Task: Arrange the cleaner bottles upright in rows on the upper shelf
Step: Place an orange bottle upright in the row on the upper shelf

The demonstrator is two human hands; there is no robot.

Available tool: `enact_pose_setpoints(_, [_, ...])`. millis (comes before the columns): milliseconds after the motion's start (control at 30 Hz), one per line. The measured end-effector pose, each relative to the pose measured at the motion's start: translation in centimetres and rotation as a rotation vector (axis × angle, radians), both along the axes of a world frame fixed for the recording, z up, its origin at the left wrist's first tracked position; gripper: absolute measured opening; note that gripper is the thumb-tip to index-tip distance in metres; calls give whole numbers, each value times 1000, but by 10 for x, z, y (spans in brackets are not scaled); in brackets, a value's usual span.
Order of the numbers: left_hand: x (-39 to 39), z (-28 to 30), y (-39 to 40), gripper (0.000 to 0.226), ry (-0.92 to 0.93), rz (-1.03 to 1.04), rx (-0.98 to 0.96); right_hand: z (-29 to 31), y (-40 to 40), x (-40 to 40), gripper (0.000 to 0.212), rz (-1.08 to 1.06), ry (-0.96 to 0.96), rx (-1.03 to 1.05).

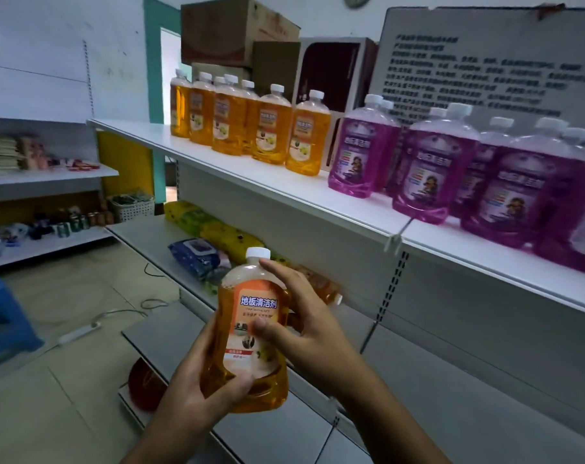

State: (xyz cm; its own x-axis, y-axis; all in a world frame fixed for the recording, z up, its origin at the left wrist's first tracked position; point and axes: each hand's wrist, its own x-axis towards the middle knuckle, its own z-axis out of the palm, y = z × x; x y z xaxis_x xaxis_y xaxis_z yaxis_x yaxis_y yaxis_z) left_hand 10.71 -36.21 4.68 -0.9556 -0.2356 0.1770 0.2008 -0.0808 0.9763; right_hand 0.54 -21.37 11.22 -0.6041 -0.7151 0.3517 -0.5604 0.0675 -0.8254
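I hold an orange cleaner bottle (251, 329) with a white cap upright in front of me, below the upper shelf (284, 192). My left hand (197, 386) grips its base from the left. My right hand (304, 323) holds its right side, thumb across the label. Several orange bottles (271, 125) stand upright in rows on the upper shelf at the left. Several purple bottles (428, 169) stand upright to their right. Another orange bottle (324, 286) lies on the middle shelf behind my right hand.
The middle shelf (143, 236) carries yellow packs (214, 229) and a blue wipes pack (197, 256). Cardboard boxes (234, 31) and a text board (485, 61) stand behind the bottles. A blue stool (3, 316) and a power strip (80, 333) are on the floor at left.
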Motion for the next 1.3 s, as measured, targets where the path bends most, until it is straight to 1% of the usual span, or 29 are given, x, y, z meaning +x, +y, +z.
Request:
enact_pose_setpoints(167, [-24,8,-60,98,41,6,-25,4,-60,-21,62,22,21,-58])
enact_pose_setpoints(233, [-41,17,-90,93,74,7,-53,8,-88,-34,61,11,48,-93])
enact_pose_setpoints(367, [-87,54,-145,87,146,-44,-100,34,-139,-70,63,-12,91,-189])
enact_pose_setpoints(533, [-135,105,-203,94,243,-111,-191,76,-188,-109,65,-74,217,-268])
enact_pose_setpoints(633, [-159,126,-230,87,323,-160,-230,94,-210,-123,65,-105,287,-309])
enact_pose_setpoints(733, [-179,143,-245,102,385,-215,-265,109,-224,-130,71,-179,353,-324])
enact_pose_setpoints(800, [-195,153,-251,104,430,-267,-275,119,-226,-135,79,-230,408,-311])
enact_pose_setpoints(933, [-227,168,-258,88,472,-449,-295,134,-222,-142,91,-313,437,-234])
enact_pose_setpoints(1067, [-260,180,-272,88,494,-577,-380,145,-222,-141,89,-396,460,-121])
enact_pose_setpoints(1133, [-276,186,-275,87,500,-637,-457,151,-228,-140,88,-503,542,-18])
enact_pose_setpoints(1200, [-288,190,-278,83,510,-686,-484,159,-236,-142,89,-594,610,67])
enact_pose_setpoints(1300, [-303,199,-286,79,541,-716,-519,168,-246,-148,90,-644,578,50])
